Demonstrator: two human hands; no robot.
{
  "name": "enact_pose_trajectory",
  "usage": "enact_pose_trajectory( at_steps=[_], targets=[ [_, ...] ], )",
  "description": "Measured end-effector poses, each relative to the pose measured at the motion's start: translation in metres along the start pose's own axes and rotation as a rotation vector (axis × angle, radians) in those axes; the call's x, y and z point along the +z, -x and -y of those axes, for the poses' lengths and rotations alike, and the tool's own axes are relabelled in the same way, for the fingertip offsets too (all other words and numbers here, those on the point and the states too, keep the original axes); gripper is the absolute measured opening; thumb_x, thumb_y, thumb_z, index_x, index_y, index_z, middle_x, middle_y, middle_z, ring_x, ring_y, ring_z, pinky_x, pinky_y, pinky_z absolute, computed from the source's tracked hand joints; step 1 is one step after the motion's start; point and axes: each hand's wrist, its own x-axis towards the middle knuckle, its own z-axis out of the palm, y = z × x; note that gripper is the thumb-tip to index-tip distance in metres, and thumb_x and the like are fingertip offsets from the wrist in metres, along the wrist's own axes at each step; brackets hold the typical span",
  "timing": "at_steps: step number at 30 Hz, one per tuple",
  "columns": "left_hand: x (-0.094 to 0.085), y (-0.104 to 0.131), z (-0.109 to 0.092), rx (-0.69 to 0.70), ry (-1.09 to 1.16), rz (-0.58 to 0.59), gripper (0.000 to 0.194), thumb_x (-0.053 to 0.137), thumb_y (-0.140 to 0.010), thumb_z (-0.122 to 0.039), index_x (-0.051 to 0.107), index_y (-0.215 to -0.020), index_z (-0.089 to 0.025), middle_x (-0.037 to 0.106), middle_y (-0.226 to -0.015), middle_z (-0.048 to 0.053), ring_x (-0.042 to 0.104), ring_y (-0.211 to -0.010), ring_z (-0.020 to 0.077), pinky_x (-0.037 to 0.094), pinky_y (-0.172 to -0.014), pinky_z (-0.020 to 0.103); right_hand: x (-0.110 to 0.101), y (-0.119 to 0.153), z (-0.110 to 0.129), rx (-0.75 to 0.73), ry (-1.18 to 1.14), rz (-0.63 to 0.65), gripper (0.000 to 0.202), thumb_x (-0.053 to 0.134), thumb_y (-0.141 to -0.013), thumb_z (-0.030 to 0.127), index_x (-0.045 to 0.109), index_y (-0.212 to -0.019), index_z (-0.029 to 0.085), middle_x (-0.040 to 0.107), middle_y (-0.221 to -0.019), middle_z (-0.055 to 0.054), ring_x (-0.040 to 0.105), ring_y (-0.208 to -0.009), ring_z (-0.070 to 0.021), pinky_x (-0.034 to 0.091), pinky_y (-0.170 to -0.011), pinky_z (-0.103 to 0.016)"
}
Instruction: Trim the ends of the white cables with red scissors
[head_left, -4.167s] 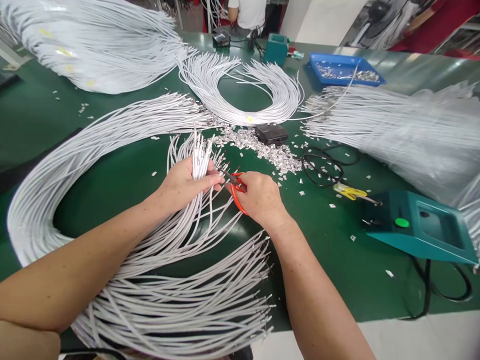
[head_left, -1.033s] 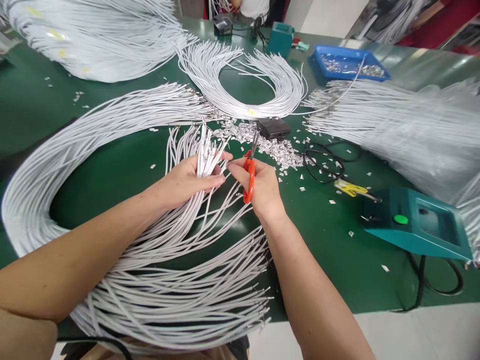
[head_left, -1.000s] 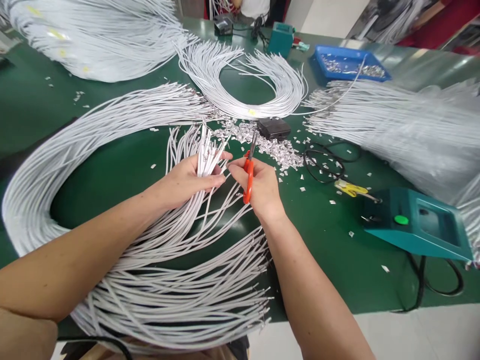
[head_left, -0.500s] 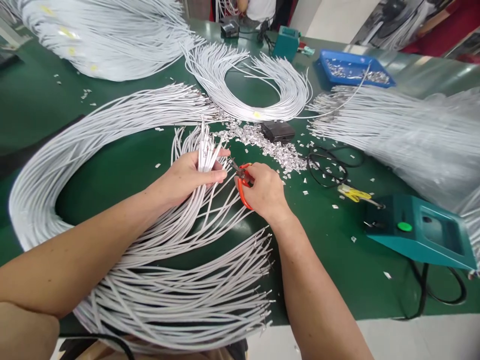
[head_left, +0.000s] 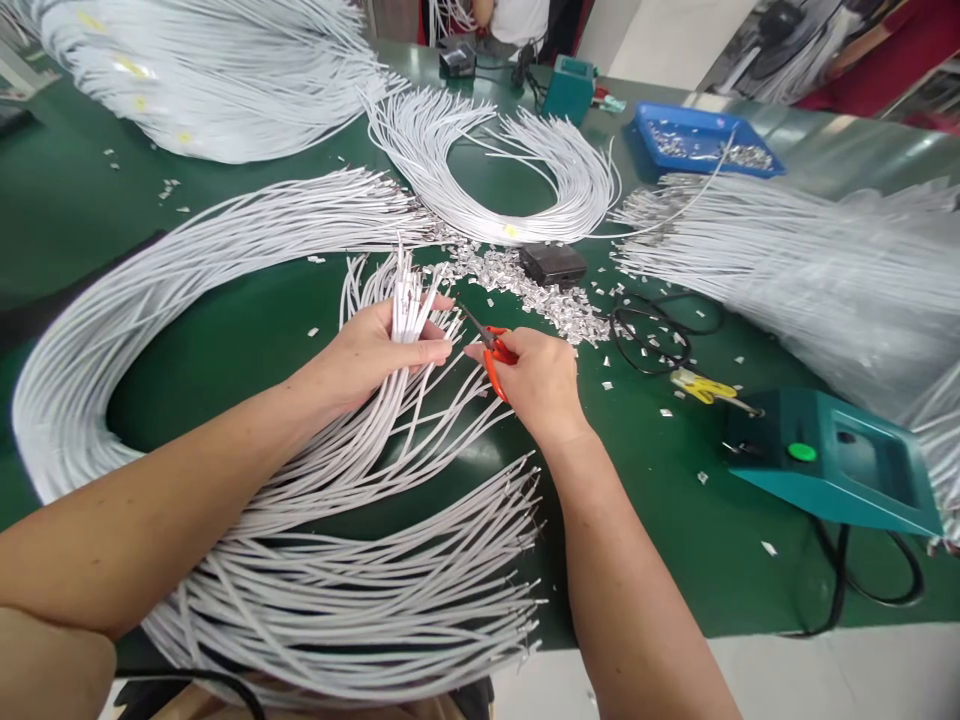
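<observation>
Nicking could be caused by slippage: wires [head_left: 407,318] are pinched in the half-curled left hand [head_left: 366,352], snips [head_left: 490,362] clasped in the curled right hand [head_left: 545,375] at three o'clock.

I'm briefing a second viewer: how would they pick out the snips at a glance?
On the green table, find the white cable bundle held upright in the left-hand grip. Just right of it, the right-hand grip holds the snips, dark blades pointing up and left. Their orange handles set them apart from the silvery scraps beyond.
</observation>
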Motion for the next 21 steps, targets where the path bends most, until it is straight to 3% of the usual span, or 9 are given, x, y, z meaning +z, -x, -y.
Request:
enact_pose_trajectory(
  at_steps=[3,10,21],
  targets=[
    [-0.001,-0.001,0.001,-0.008,-0.023,-0.013,0.046,0.086,-0.063,-0.029,0.071,-0.103,-0.016,0.069,-0.077,0.002,0.060,-0.064,0.0124,0.045,-0.059,0.026,-0.004,-0.001,0.004,0.081,-0.146,0.055,0.043,0.064,-0.082,0.050,0.043,-0.058,0.020,0.051,-0.064,0.001,0.039,-0.056,-0.0106,0.028,-0.053,-0.025],
    [-0.001,-0.002,0.002,-0.011,-0.064,-0.010,0.036,0.086,-0.063,-0.033,0.072,-0.091,-0.015,0.068,-0.072,0.002,0.060,-0.063,0.0129,0.048,-0.063,0.028,-0.002,0.000,0.009,0.082,-0.170,0.115,0.044,0.063,-0.081,0.047,0.038,-0.056,0.021,0.048,-0.062,0.002,0.036,-0.056,-0.0103,0.028,-0.053,-0.025],
    [0.001,-0.001,0.003,0.069,-0.159,-0.002,0.027,0.082,-0.068,-0.032,0.071,-0.086,-0.016,0.068,-0.080,0.002,0.051,-0.056,0.0089,0.045,-0.057,0.025,0.000,0.004,0.014,0.042,-0.055,0.127,0.036,0.058,-0.085,0.047,0.057,-0.062,0.019,0.058,-0.067,-0.003,0.049,-0.060,-0.0143,0.030,-0.056,-0.028]
  ],
)
